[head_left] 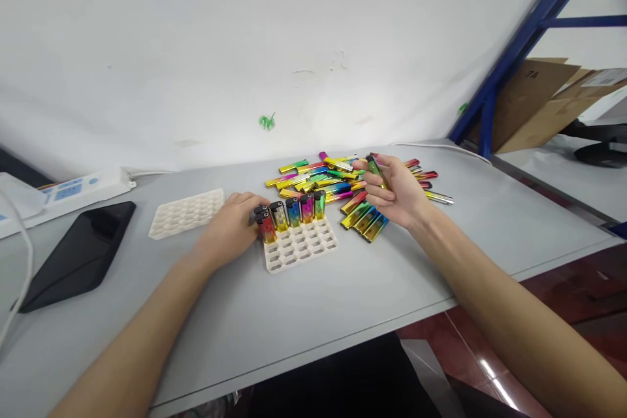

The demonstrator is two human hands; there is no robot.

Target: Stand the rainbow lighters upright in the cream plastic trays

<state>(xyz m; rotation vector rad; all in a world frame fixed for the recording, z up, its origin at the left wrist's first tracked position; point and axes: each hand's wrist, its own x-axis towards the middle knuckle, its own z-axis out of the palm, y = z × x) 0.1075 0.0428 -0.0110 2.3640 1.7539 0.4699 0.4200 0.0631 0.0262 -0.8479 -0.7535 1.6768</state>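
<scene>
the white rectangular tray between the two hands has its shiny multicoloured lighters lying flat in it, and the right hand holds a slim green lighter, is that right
Not quite: the head view shows the shiny multicoloured lighters standing upright in the white rectangular tray, not lying flat. The right hand does hold a slim green lighter.

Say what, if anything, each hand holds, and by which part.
The right hand holds a green lighter by its body. The left hand is beside the red lighter; whether it grips anything cannot be told.
</scene>
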